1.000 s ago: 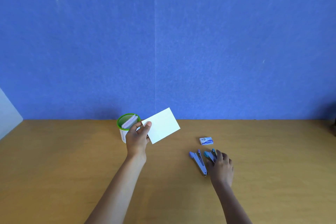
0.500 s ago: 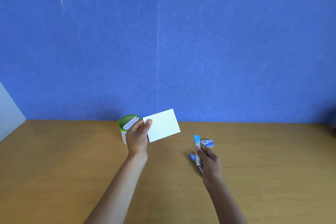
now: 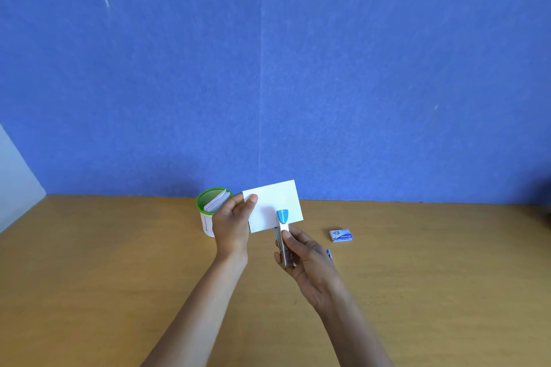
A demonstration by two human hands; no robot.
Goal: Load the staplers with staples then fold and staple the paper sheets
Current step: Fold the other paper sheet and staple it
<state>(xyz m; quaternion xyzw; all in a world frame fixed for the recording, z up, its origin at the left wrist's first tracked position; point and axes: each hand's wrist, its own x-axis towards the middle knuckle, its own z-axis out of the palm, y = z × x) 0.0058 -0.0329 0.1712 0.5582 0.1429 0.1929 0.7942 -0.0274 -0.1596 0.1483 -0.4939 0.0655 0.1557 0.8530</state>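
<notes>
White paper sheet (image 3: 272, 202) pinched by left hand (image 3: 231, 222); right hand (image 3: 310, 259) grips stapler (image 3: 283, 232).

**An office-style desk station against a blue backdrop**

This is looking like a plain desk set up for paperwork. A wood-grain counter (image 3: 432, 292) is running the full width of the view. A flat blue wall (image 3: 372, 68) with a fabric-like texture is rising straight from its far edge at 12 o'clock, and a thin vertical seam (image 3: 261, 68) is splitting it. At 9 o'clock a white panel (image 3: 15, 182) is closing off the side. The things in view are stationery. A green-rimmed cup (image 3: 199, 202) at 11 o'clock is holding folded papers (image 3: 219, 202). A small box of staples (image 3: 341, 235) is lying at 1 o'clock. Near the centre, a blue-tipped stapler (image 3: 283, 244) is overlapping the lower edge of a white sheet (image 3: 274, 199).
</notes>
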